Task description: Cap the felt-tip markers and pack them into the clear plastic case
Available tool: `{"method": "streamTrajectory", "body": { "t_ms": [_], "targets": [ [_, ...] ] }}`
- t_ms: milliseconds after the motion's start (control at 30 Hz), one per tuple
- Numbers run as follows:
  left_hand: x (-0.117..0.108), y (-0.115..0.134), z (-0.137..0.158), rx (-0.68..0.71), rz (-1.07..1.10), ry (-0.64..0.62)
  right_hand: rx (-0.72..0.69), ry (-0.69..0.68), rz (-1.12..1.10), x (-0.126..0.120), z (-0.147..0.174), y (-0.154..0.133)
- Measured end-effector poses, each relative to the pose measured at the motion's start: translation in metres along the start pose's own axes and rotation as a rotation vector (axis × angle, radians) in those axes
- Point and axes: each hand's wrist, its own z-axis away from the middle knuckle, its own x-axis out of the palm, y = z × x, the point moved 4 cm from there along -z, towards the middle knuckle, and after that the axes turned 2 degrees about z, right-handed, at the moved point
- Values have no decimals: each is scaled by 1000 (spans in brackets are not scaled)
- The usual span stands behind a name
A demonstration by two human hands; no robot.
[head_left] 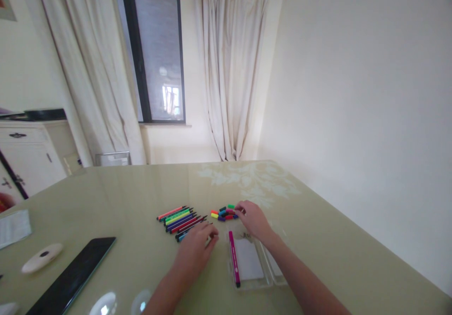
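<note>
A row of uncapped felt-tip markers [180, 218] in several colours lies on the table, tips pointing right. My left hand [199, 244] rests over the near end of this row, fingers loosely bent and thumb apart, with no object visible in it. Just right of the markers is a small heap of coloured marker caps [223, 214]. At the heap's right edge, my right hand [252, 216] has thumb and forefinger close together; what lies between them is hidden. Below it, a clear plastic case [252, 284] lies open, with one capped magenta marker [234, 258] along its left side.
The pale green table [134, 192] carries a black tablet or phone [76, 275], a white oval object [42, 258] and a whitish packet [14, 229] at left. A white wall [363, 117] borders the table's right side. Curtains [233, 70] hang behind.
</note>
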Motion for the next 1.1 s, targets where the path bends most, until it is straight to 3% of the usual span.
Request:
{"method": "streamTrajectory", "body": {
  "t_ms": [100, 200, 367, 633, 767, 867, 967, 1100],
  "targets": [
    [-19, -26, -4, -131, -148, 84, -29, -95, 78, 7, -17, -6],
    [-25, -38, -3, -196, -221, 34, -40, -149, 82, 15, -27, -11],
    [-21, -37, -1, -203, -214, -27, -46, -171, 77, 16, -27, -14],
    [-12, -27, -1, -121, -184, -11, -25, -28, -9, 4, 8, -10],
    [-5, -31, -1, -125, -218, -1, -43, -84, 144, 4, 7, -12],
    [-11, -44, -3, -144, -158, 9, -54, -192, 291, 6, -5, -17],
    [-30, -68, -3, -207, -116, 100, -45, -234, 354, 7, -16, -23],
    [-54, -101, 3, -302, -269, 242, -27, -232, 354, 8, -27, -24]
  ]
}}
